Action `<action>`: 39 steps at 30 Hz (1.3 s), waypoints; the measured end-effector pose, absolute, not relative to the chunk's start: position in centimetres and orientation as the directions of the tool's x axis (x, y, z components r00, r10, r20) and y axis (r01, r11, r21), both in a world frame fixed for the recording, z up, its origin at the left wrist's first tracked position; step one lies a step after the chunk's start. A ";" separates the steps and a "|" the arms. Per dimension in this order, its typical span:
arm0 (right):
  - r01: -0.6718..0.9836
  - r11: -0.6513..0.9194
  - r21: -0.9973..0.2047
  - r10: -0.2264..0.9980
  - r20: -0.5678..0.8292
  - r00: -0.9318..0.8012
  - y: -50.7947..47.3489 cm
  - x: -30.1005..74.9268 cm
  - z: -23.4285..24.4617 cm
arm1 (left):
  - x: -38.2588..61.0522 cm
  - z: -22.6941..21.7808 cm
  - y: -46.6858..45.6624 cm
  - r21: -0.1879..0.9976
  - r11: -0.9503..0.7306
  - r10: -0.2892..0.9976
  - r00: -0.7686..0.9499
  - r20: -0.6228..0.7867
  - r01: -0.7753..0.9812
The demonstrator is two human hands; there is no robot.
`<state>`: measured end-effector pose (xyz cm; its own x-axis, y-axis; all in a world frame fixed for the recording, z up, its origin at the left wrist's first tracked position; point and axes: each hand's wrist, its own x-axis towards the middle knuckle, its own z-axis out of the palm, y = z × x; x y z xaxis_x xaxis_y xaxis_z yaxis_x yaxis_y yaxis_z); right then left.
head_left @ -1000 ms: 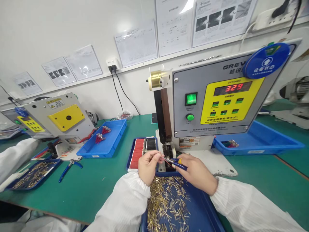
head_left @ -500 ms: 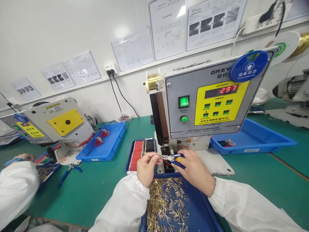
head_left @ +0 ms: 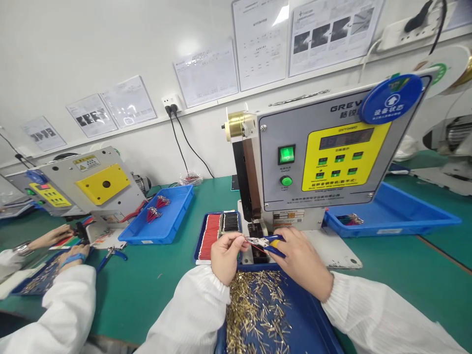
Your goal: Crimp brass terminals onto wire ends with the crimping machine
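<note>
Two hands (head_left: 62, 244) of a co-worker in white sleeves reach over a shallow navy tray of brass terminals (head_left: 39, 280) at the left end of the green workbench (head_left: 147, 295); only one of those hands showed earlier. Near the bench's front lie blue-handled pliers (head_left: 111, 254), and behind them a bright blue plastic tray (head_left: 184, 201) holds two bundles of red wires (head_left: 154, 215). Next along, a navy tray of cut red wires (head_left: 208, 236) and black wires (head_left: 230, 221) sits against the machine's base.

The person's left hand (head_left: 225, 258) is clenched, its fingertips pinching a thin red wire (head_left: 256, 249) beside the tips of small blue-and-yellow-handled pliers (head_left: 267, 244). The right hand (head_left: 302, 263) grasps those handles with its fingers closed. Both hands are just above a blue tray (head_left: 306, 319) heaped with loose brass pins (head_left: 254, 309), before a grey crimping machine (head_left: 313, 147), whose readout, earlier a lit 297, now looks dark. Farther right, a long blue tray (head_left: 391, 211) holds a few wires (head_left: 350, 220).
</note>
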<state>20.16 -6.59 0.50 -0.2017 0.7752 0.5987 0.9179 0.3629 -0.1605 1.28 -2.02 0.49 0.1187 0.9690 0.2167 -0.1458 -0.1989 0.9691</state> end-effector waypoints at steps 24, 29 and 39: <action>0.919 0.350 -0.182 0.810 0.550 -0.200 -6.6 20.1 0.4 | 1.2 0.6 -2.1 0.972 -0.213 0.965 0.132 0.226 -0.101; 0.914 0.363 -0.182 0.794 0.574 -0.201 -6.6 20.2 0.3 | 1.2 0.7 -2.1 0.972 -0.217 0.966 0.128 0.227 -0.085; 0.929 0.334 -0.161 0.813 0.548 -0.197 -6.7 20.1 0.5 | 1.2 0.6 -2.0 0.971 -0.222 0.964 0.130 0.232 -0.090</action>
<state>20.09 -6.71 0.51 -0.1972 0.8131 0.5478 0.9287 0.3339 -0.1614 1.18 -2.05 0.60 0.1303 0.9639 0.2323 -0.0897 -0.2219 0.9709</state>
